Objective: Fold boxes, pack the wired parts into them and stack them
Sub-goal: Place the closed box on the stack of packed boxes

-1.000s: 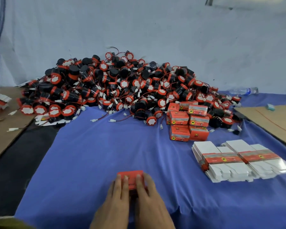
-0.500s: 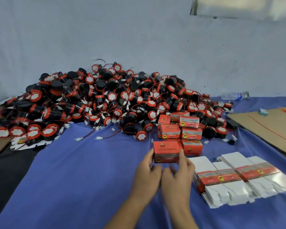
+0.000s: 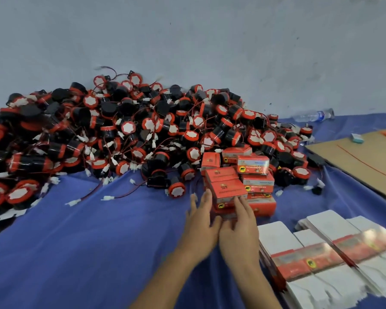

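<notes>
You've pushed the box (image 3: 228,191) forward since half a second ago. Back then it was in the air short of the stack (image 3: 255,172); now it's tight against the stack's near left corner, touching the boxes behind it and to its right. Your left hand (image 3: 202,221) lies along the box's left side, fingers straight and a bit spread. Your right hand (image 3: 239,228) covers its near face, fingers straight too, so you're pressing it between flat hands rather than curling round it. Can't tell what's under it.

The parts pile (image 3: 120,134) sits left of and behind the stack, running right up to it, with loose wires trailing onto the blue table (image 3: 98,241). Flat blanks (image 3: 321,253) lie nearer you, right of the stack. A cardboard sheet (image 3: 354,157) is farther right of the stack, and a bottle (image 3: 312,115) is behind it to the right.
</notes>
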`<state>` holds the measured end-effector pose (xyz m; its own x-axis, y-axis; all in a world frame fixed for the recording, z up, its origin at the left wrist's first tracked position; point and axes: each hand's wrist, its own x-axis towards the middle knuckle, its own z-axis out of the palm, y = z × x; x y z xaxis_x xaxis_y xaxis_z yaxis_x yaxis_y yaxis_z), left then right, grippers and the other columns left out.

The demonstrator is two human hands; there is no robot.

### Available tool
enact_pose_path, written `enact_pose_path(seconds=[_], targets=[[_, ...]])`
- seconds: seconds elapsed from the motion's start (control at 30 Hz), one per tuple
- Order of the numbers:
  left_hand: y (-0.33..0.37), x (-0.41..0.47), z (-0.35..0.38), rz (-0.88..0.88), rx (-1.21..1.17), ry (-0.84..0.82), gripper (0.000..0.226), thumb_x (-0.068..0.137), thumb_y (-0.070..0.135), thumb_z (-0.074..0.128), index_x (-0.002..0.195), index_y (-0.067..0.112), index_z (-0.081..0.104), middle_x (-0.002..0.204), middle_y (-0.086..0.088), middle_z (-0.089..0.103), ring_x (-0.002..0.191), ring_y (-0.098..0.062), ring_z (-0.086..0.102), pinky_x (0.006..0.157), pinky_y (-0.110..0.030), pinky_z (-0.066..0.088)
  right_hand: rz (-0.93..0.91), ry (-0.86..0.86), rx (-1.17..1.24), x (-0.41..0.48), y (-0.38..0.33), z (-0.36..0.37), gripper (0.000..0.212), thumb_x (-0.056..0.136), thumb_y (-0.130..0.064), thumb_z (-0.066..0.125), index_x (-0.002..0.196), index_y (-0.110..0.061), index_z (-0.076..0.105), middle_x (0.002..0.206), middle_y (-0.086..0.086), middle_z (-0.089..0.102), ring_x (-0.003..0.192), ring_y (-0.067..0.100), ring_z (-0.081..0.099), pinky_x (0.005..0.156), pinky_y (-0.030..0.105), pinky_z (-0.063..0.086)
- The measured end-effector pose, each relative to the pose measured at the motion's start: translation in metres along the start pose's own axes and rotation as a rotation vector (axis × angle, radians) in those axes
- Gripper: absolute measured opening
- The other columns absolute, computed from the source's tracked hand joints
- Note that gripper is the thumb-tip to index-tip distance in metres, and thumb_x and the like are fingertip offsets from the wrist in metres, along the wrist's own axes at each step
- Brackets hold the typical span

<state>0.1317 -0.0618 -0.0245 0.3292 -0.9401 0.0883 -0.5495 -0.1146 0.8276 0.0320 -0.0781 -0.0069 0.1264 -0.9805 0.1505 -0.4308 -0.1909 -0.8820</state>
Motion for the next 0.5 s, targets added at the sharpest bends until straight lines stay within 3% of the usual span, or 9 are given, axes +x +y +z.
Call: enact_pose_path(seconds=[0.07,0.13,0.2,0.3,0.4,0.5], targets=[[0.015,-0.018,0.006,0.031,-0.069,0.277,0.056,0.100,0.012,0.054,0.152,0.024,0.037,0.154,0.017,0.029,0.148,-0.005,0.023,0.118,-0.024,0.026,-0.016,0.058,-0.017,-0.008,0.000,-0.014,0.056,0.091,0.001,0.057,0.145,-0.015,0.051,0.149,-0.003,0.048,0.138,0.014,0.043,0.112,0.025,0.035],[0.036,-0.043,0.019,0.071,-0.140,0.421,0.034,0.092,0.007,0.063,0.119,0.028,0.062,0.122,0.017,0.064,0.112,0.000,0.059,0.093,-0.019,0.048,-0.013,0.164,-0.075,-0.020,0.003,-0.037,0.048,0.087,0.003,0.062,0.130,-0.018,0.064,0.126,0.000,0.061,0.117,0.019,0.057,0.098,0.030,0.044],[0.060,-0.063,0.034,0.052,-0.227,0.302,0.025,0.088,0.010,0.069,0.098,0.032,0.062,0.094,0.012,0.063,0.087,-0.002,0.061,0.075,-0.016,0.049,0.054,0.271,-0.128,-0.030,0.007,-0.063,0.043,0.083,0.002,0.066,0.118,-0.024,0.070,0.115,0.003,0.063,0.102,0.024,0.060,0.093,0.041,0.047],[0.088,-0.075,0.057,0.022,-0.241,0.150,0.023,0.089,0.014,0.067,0.097,0.033,0.058,0.094,0.009,0.059,0.082,-0.003,0.058,0.078,-0.022,0.050,0.151,0.282,-0.239,-0.035,0.012,-0.104,0.043,0.082,-0.003,0.067,0.118,-0.027,0.070,0.122,0.007,0.061,0.106,0.029,0.058,0.097,0.050,0.045],[0.109,-0.071,0.074,0.117,-0.091,0.138,0.031,0.092,0.017,0.062,0.115,0.037,0.055,0.111,0.015,0.050,0.101,-0.003,0.052,0.090,-0.027,0.048,0.139,0.167,-0.435,-0.028,0.019,-0.136,0.051,0.085,-0.008,0.064,0.132,-0.028,0.064,0.137,0.006,0.056,0.125,0.031,0.049,0.101,0.045,0.043],[0.112,-0.061,0.090,0.186,0.378,-0.029,0.043,0.097,0.029,0.055,0.138,0.030,0.044,0.138,0.008,0.041,0.128,-0.019,0.038,0.102,-0.035,0.038,0.171,-0.151,-0.788,-0.017,0.033,-0.154,0.060,0.094,-0.020,0.052,0.147,-0.044,0.039,0.153,-0.003,0.034,0.139,0.027,0.029,0.104,0.044,0.033]])
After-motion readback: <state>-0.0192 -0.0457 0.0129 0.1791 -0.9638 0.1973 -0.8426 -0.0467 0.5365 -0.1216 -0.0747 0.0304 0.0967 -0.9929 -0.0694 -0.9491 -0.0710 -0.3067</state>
